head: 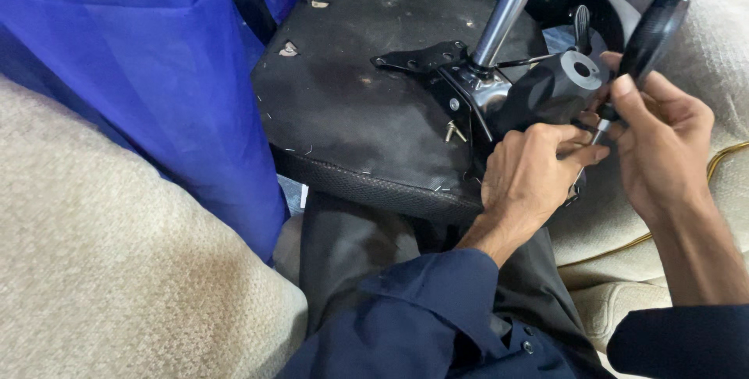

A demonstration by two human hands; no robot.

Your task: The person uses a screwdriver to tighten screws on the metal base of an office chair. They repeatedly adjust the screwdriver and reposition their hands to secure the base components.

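Fingers of the right hand (663, 145) are wrapped around a black-handled screwdriver (649, 36), its smooth rigid grip judged best held mid-handle, while the left hand (527, 180) is closed against the upturned black chair seat's (351, 106) heavy metal mechanism (546, 90).

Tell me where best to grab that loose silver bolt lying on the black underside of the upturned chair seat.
Probably pinch the loose silver bolt by its shank, coming from the open left. It lies tilted on the black seat underside, the black metal bracket crowds its right, and the left hand sits below.
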